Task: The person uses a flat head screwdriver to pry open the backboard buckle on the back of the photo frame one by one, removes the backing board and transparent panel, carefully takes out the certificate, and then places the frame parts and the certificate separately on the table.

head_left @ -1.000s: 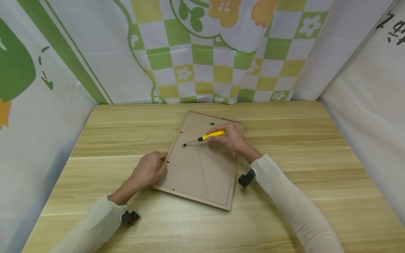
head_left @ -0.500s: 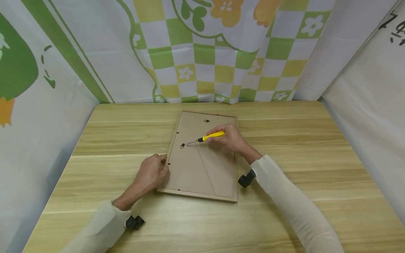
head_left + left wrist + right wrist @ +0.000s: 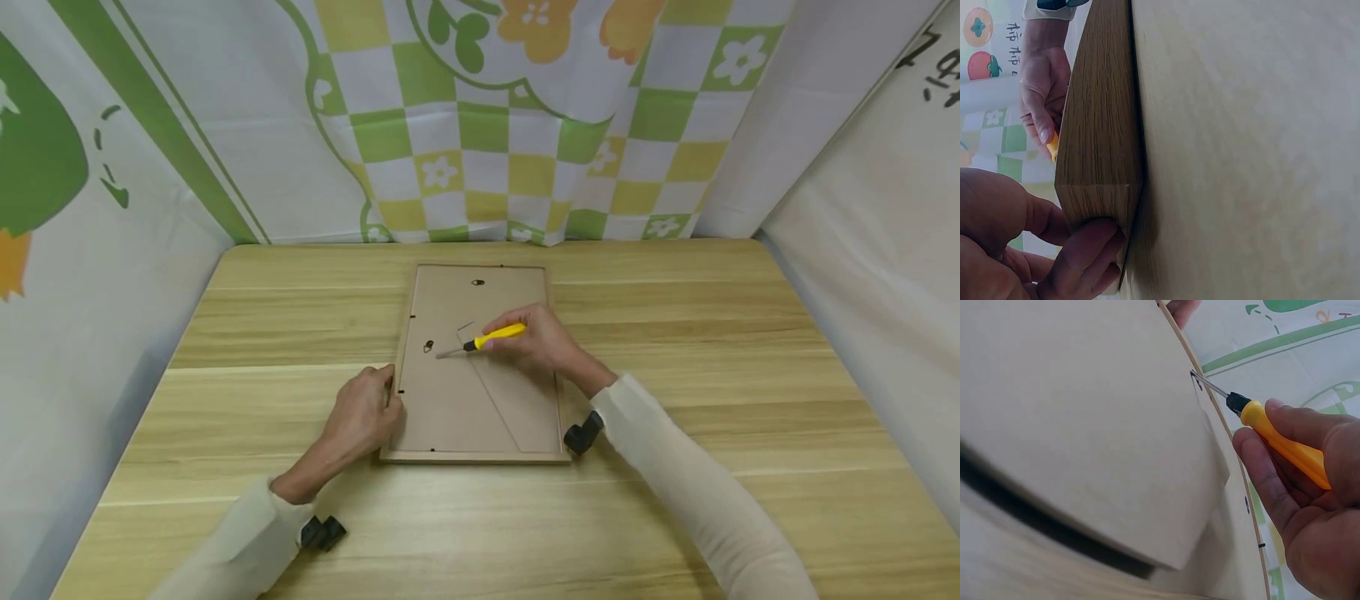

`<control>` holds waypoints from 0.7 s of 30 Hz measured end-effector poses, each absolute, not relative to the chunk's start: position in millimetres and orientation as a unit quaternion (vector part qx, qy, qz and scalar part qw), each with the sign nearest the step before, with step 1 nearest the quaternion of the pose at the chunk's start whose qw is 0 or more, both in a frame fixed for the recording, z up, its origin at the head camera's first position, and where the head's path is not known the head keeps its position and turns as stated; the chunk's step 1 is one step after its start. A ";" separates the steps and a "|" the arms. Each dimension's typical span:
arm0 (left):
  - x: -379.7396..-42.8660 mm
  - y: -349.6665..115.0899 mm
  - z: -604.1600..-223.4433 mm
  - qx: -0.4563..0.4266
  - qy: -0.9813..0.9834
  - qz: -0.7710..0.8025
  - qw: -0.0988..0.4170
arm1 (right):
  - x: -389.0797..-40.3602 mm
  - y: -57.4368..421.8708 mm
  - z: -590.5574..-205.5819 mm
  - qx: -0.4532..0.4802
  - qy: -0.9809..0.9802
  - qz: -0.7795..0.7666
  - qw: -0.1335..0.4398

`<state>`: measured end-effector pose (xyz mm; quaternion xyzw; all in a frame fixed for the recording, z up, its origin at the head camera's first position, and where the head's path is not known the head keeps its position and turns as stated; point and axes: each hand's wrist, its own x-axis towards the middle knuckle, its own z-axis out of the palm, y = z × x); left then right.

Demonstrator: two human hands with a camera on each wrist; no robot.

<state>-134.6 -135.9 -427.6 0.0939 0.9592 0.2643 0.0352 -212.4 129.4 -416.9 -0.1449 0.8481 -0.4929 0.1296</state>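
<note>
Picture frame [image 3: 461,408] lies back up on the table [image 3: 637,517], right of my left hand [image 3: 363,412], fingers curled, gripping its side. Above it, my right hand [image 3: 542,340] pinches a yellow screwdriver [image 3: 504,335], tip left of that hand, near a ring [image 3: 428,346].

Picture frame [image 3: 450,408] now nearly square to table [image 3: 720,333], screwdriver [image 3: 498,337] lower in head view.

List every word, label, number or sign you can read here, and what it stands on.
Black characters on the right-hand cloth, head view: cut off, unreadable.
Dark characters on cloth, left wrist view: sideways, too small to read surely.
Orange marks, right wrist view: cut off, unreadable.
Dashed green arrow, left-hand cloth: wordless sign.
Screwdriver, picture frame: none visible.
</note>
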 end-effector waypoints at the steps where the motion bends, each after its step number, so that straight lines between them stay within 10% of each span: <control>1: -134.6 -135.8 -427.3 0.092 0.960 0.263 0.036 | -211.7 129.1 -416.8 -0.148 0.848 -0.493 0.130; 21: -133.8 -136.4 -425.2 0.076 0.953 0.284 0.073 | -195.6 115.3 -421.8 -0.213 0.848 -0.454 0.171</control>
